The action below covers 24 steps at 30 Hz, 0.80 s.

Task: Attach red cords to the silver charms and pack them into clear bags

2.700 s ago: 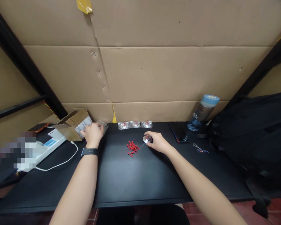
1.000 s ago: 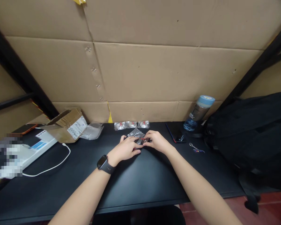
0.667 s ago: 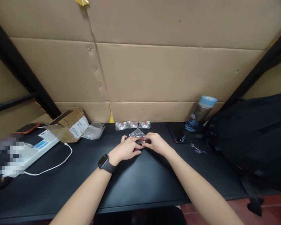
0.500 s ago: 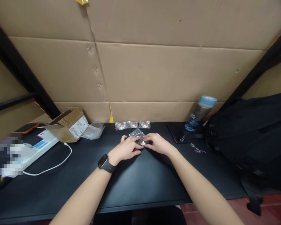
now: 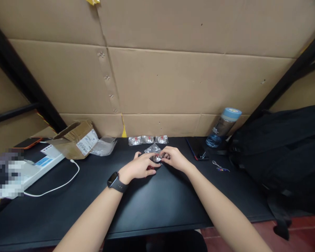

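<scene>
A small, round, shiny silver disc (image 5: 158,158) with a red mark lies between my hands on the black desk. My left hand (image 5: 139,168), with a black watch at the wrist, rests palm down with fingers stretched and thumb apart; its fingertips touch the disc's left side. Fingers of my right hand (image 5: 173,156) pinch the disc's right edge, their tips partly hidden. Something red (image 5: 150,168) shows under my left hand, mostly covered. Just behind the disc is a crumpled clear plastic wrapper (image 5: 152,148). Three wrapped silver discs (image 5: 148,139) with red marks stand in a row near the cardboard wall.
At the left are an open cardboard box (image 5: 80,141), a clear plastic bag (image 5: 104,146), a white power strip (image 5: 39,171) and a white cable (image 5: 68,182). On the right are a phone (image 5: 198,150), a bottle (image 5: 222,129), a small charm (image 5: 221,168) and a black backpack (image 5: 286,157).
My right fingers have curled closer around the disc's edge. The disc has shifted slightly in my fingers. My left hand has barely moved.
</scene>
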{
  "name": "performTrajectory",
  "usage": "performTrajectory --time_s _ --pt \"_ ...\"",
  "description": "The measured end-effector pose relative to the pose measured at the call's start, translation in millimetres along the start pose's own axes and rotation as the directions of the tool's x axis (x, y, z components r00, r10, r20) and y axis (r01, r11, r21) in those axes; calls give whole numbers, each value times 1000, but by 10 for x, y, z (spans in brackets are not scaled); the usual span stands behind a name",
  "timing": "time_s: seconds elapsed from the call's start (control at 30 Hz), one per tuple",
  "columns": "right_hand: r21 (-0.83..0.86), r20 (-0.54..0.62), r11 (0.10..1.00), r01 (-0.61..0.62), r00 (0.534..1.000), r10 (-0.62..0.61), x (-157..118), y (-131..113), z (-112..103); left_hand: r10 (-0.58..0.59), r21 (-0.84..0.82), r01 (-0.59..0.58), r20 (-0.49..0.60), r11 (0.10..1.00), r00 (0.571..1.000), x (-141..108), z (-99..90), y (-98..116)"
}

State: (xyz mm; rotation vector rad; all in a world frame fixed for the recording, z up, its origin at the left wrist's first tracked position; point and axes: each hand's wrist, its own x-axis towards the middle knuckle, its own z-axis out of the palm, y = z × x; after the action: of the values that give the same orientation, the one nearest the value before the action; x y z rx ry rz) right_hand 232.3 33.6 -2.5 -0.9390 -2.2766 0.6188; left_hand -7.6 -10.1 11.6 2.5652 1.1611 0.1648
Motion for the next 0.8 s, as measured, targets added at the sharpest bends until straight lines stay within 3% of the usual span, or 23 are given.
performTrajectory --time_s 0.2,0.43,0.6,0.8 --pt "-264 -92 964 -28 996 4 43 -117 78 -23 23 22 42 999 999 -23 -56 26" --pt "-469 -198 861 -195 974 113 159 -199 185 -59 53 60 -12 997 998 -20 -41 -4" --pt "-366 -178 912 -185 976 127 132 -197 161 -144 45 146 -56 988 988 -18 -22 -47" --pt "-139 -146 985 -99 986 79 67 -51 168 -107 -6 107 2 994 994 -21 -26 -73"
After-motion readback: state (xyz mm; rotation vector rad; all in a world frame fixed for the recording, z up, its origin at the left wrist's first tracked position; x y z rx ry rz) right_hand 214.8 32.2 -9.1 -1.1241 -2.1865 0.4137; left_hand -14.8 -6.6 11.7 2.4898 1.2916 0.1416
